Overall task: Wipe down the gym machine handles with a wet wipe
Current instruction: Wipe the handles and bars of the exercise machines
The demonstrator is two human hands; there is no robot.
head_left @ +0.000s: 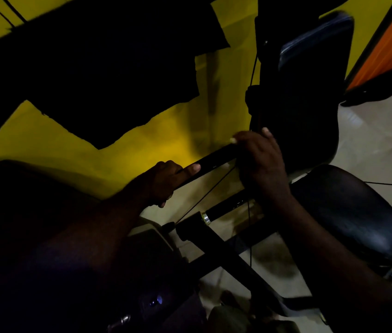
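A black handle bar [214, 159] slants up to the right at mid-frame. My left hand [166, 179] grips its lower end, thumb lying along the bar. My right hand [259, 155] wraps over the upper end; a small pale bit of wipe [232, 140] shows at its fingertips, the rest hidden under the hand. A second black handle with a chrome collar [223, 209] lies lower, untouched. The scene is very dark.
A padded black backrest [310, 80] and black seat [348, 212] stand to the right. Thin cables [204, 195] run down from the bar. Black frame tubes [238, 263] cross below. Behind is a yellow wall [70, 145], with pale floor tiles [370, 140] at right.
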